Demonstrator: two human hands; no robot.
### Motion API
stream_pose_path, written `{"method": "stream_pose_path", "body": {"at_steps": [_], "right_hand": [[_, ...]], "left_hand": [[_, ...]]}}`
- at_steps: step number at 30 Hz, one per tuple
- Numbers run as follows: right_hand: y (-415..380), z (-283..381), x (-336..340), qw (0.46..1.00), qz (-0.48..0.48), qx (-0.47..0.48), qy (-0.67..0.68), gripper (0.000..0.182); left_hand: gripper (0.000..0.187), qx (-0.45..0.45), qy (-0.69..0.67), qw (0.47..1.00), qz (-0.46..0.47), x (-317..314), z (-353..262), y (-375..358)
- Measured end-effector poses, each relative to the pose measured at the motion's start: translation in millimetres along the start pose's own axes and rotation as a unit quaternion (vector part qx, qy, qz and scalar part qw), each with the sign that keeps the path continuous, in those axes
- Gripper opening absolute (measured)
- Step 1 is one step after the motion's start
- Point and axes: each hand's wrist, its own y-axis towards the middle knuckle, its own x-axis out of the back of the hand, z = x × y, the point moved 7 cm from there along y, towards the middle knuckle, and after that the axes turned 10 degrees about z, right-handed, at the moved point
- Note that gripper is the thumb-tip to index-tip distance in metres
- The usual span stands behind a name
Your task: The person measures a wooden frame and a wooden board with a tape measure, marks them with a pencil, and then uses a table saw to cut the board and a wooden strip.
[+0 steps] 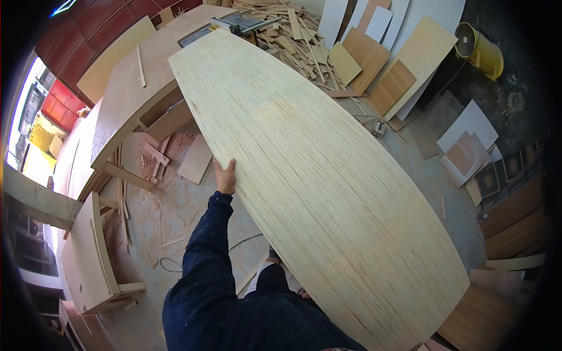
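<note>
A large pale plywood sheet [328, 169] with streaky grain stretches across the middle of the view, from near my body toward the workbench. My left hand [225, 174] grips its left edge, thumb on the upper face and the other fingers passing underneath. The sheet's far end overlaps the corner of the wooden workbench [132, 76]. My right arm is hidden by the sheet, and my right hand does not show. Below the sheet's near left edge, part of my legs and a shoe can be seen.
Scrap strips [298, 44] are heaped beyond the bench, near a table saw [240, 24]. Panels [366, 55] lean at the back right beside a yellow drum-shaped fan [483, 52]. A cable [167, 262], sawdust and offcuts lie on the floor. A low wooden bench [88, 263] stands left.
</note>
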Motion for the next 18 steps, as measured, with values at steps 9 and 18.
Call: {"method": "stream_pose_path", "body": {"at_steps": [9, 18], "right_hand": [[-33, 24, -44, 1.0, 0.006, 0.003, 0.027, 0.089], [-29, 28, -100, 0.997, 0.072, 0.01, 0.019, 0.086]], "left_hand": [[0.073, 0.007, -0.02, 1.0, -0.008, 13, 6, 33], [0.072, 0.044, -0.044, 0.998, -0.017, 32, -2, 99]]}}
